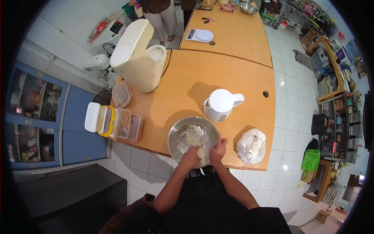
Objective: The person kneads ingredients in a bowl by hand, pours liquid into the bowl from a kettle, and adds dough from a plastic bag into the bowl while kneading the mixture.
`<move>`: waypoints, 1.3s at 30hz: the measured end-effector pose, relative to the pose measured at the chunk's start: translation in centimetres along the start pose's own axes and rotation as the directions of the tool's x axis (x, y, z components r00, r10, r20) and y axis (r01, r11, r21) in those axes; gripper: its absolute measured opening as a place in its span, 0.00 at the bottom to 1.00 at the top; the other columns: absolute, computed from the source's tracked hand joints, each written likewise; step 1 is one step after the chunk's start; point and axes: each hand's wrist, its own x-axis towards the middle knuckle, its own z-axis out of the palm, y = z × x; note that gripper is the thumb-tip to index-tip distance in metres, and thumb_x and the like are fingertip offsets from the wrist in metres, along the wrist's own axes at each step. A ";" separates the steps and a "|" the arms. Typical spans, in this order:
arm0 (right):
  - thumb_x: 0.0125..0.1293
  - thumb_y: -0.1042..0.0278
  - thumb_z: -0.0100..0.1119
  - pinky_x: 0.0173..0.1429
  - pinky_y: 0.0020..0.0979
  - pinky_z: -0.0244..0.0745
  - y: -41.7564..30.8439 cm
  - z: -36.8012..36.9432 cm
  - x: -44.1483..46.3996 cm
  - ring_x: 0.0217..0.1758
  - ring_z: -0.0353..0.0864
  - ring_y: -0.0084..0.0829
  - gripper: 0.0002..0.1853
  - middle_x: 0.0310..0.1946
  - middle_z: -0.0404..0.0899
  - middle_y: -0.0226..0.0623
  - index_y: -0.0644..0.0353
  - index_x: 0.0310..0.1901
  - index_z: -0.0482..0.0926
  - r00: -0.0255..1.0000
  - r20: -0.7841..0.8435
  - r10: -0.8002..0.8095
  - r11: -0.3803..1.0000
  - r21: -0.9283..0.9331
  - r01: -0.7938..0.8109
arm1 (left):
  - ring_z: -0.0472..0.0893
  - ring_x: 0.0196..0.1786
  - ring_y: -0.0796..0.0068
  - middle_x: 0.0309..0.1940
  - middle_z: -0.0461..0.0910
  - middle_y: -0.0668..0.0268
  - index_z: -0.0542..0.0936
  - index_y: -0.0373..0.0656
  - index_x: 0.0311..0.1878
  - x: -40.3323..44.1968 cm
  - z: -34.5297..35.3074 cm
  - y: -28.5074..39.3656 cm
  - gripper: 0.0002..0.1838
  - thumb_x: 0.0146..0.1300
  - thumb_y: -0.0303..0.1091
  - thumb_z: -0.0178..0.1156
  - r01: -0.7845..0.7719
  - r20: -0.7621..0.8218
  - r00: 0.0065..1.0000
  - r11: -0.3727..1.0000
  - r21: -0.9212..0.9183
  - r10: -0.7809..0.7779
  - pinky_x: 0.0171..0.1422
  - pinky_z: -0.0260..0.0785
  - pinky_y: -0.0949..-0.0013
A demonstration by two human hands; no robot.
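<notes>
A steel mixing bowl sits at the table's near edge, with loose white flour and pale clumps of dough inside. My left hand reaches down into the bowl, its fingers closed in the dough and partly hidden by it. On the bowl's right side, my right hand grips the rim. Just behind the bowl stands a white electric kettle, handle toward the right. To the right of my right hand, a plastic bag of flour rests on the table.
A large cream-coloured machine stands at the table's left. Several plastic food containers line the left near edge. Farther back lie a white kitchen scale and scissors. Another person stands at the far left.
</notes>
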 end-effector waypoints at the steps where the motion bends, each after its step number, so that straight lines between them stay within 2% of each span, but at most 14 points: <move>1: 0.49 0.90 0.53 0.36 0.42 0.75 0.0 0.0 0.0 0.35 0.77 0.45 0.41 0.38 0.68 0.43 0.53 0.69 0.71 1.000 0.009 0.010 1.000 0.006 -0.010 | 0.73 0.64 0.43 0.60 0.74 0.43 0.72 0.43 0.67 -0.1 -1.4 1.3 0.35 0.51 0.27 0.66 -0.016 -0.015 1.000 1.000 -0.021 0.016 0.67 0.67 0.52; 4: 0.50 0.89 0.54 0.36 0.42 0.76 0.0 0.0 0.0 0.36 0.77 0.45 0.41 0.38 0.68 0.44 0.52 0.69 0.71 1.000 0.021 0.004 1.000 -0.002 -0.003 | 0.69 0.66 0.39 0.66 0.67 0.42 0.67 0.46 0.72 -1.0 -5.4 6.0 0.42 0.50 0.27 0.67 -0.090 -0.287 0.951 0.990 0.105 0.117 0.70 0.65 0.50; 7: 0.51 0.89 0.54 0.36 0.42 0.76 0.4 0.2 0.0 0.36 0.77 0.45 0.40 0.39 0.69 0.43 0.52 0.69 0.70 1.000 0.008 -0.024 1.000 -0.017 0.024 | 0.64 0.70 0.35 0.71 0.60 0.43 0.61 0.50 0.76 -1.2 -6.0 7.3 0.48 0.49 0.26 0.68 -0.155 -0.415 0.895 0.987 0.054 0.163 0.72 0.62 0.46; 8: 0.51 0.89 0.54 0.35 0.42 0.76 0.5 0.4 -0.1 0.36 0.77 0.45 0.40 0.39 0.69 0.43 0.52 0.70 0.70 0.999 0.004 -0.033 0.999 -0.018 0.033 | 0.62 0.72 0.35 0.71 0.60 0.43 0.61 0.52 0.76 -0.8 -4.5 5.9 0.49 0.48 0.27 0.71 -0.265 -0.534 0.795 0.957 0.119 0.287 0.73 0.61 0.43; 11: 0.51 0.89 0.54 0.36 0.43 0.76 0.4 -0.1 0.0 0.35 0.77 0.46 0.41 0.40 0.69 0.44 0.52 0.70 0.69 0.999 0.052 -0.012 1.000 -0.004 0.013 | 0.61 0.73 0.35 0.71 0.62 0.46 0.60 0.53 0.76 0.9 -1.6 3.4 0.51 0.47 0.29 0.72 0.024 -0.116 0.993 0.932 0.362 0.019 0.74 0.60 0.41; 12: 0.51 0.89 0.54 0.36 0.43 0.76 0.2 -0.2 0.0 0.35 0.77 0.46 0.40 0.40 0.69 0.44 0.52 0.70 0.69 0.998 0.063 -0.012 1.000 -0.002 0.012 | 0.64 0.72 0.36 0.71 0.63 0.52 0.63 0.52 0.75 1.6 0.7 0.4 0.49 0.46 0.30 0.74 -0.010 -0.019 1.000 0.902 0.432 0.020 0.69 0.67 0.42; 15: 0.50 0.89 0.54 0.37 0.43 0.75 -0.4 -0.3 0.1 0.35 0.76 0.45 0.41 0.39 0.68 0.44 0.53 0.70 0.70 0.997 0.070 -0.020 1.000 0.017 0.019 | 0.73 0.66 0.41 0.70 0.66 0.54 0.70 0.49 0.70 1.9 2.1 -1.6 0.40 0.50 0.30 0.70 -0.048 0.025 0.999 0.906 0.421 0.041 0.62 0.74 0.46; 18: 0.48 0.90 0.53 0.37 0.41 0.74 -0.3 -0.4 -0.1 0.34 0.74 0.42 0.41 0.36 0.66 0.41 0.55 0.69 0.71 0.999 0.046 -0.001 0.999 0.035 -0.001 | 0.80 0.58 0.48 0.63 0.74 0.53 0.76 0.47 0.63 1.7 2.1 -2.3 0.30 0.53 0.27 0.65 -0.080 -0.060 0.992 0.934 0.349 0.107 0.53 0.79 0.50; 24: 0.49 0.89 0.51 0.37 0.39 0.73 0.3 0.2 -0.4 0.34 0.74 0.41 0.40 0.36 0.66 0.41 0.55 0.69 0.71 0.997 0.070 0.021 0.999 0.037 -0.023 | 0.83 0.51 0.53 0.54 0.81 0.55 0.78 0.50 0.61 2.0 -1.3 -0.3 0.28 0.53 0.25 0.62 -0.003 -0.038 0.999 0.942 0.334 0.017 0.52 0.78 0.50; 27: 0.49 0.88 0.51 0.37 0.39 0.73 -0.3 -0.3 -0.3 0.34 0.73 0.41 0.40 0.37 0.65 0.42 0.55 0.69 0.71 0.994 0.102 0.049 0.996 0.069 -0.057 | 0.81 0.55 0.48 0.59 0.77 0.52 0.76 0.52 0.64 3.4 -2.1 -0.3 0.31 0.54 0.26 0.63 -0.029 -0.190 0.978 0.956 0.290 0.087 0.53 0.78 0.48; 30: 0.49 0.88 0.51 0.38 0.39 0.73 -0.3 -0.4 -0.4 0.34 0.73 0.42 0.40 0.37 0.65 0.42 0.55 0.69 0.71 0.993 0.108 0.052 0.995 0.079 -0.061 | 0.77 0.60 0.40 0.64 0.72 0.51 0.72 0.54 0.68 5.1 -1.1 -0.9 0.34 0.54 0.28 0.65 -0.007 -0.283 0.948 0.899 0.437 0.145 0.54 0.78 0.46; 33: 0.49 0.87 0.51 0.37 0.40 0.73 -0.3 -0.1 -0.4 0.34 0.73 0.43 0.41 0.38 0.65 0.42 0.54 0.70 0.70 0.997 0.080 0.020 0.999 0.036 -0.023 | 0.73 0.63 0.35 0.68 0.68 0.51 0.69 0.56 0.70 6.3 2.6 -4.2 0.35 0.56 0.29 0.64 -0.098 -0.223 0.952 0.897 0.432 0.212 0.53 0.79 0.46; 36: 0.48 0.88 0.51 0.37 0.40 0.73 -0.7 -0.3 -0.4 0.34 0.73 0.43 0.42 0.38 0.65 0.42 0.53 0.70 0.70 0.997 0.070 0.029 0.999 0.027 -0.031 | 0.75 0.60 0.39 0.67 0.69 0.51 0.71 0.54 0.69 5.5 4.5 -4.5 0.33 0.58 0.25 0.60 -0.038 -0.226 0.965 0.924 0.382 0.133 0.58 0.75 0.46; 39: 0.46 0.88 0.52 0.36 0.41 0.73 -0.1 0.1 -0.3 0.33 0.74 0.43 0.43 0.38 0.65 0.42 0.53 0.71 0.69 0.997 0.067 0.026 0.999 0.042 -0.029 | 0.78 0.57 0.41 0.66 0.70 0.52 0.74 0.53 0.67 3.4 4.3 -2.9 0.30 0.58 0.22 0.56 -0.012 -0.233 0.968 0.938 0.346 0.098 0.55 0.76 0.47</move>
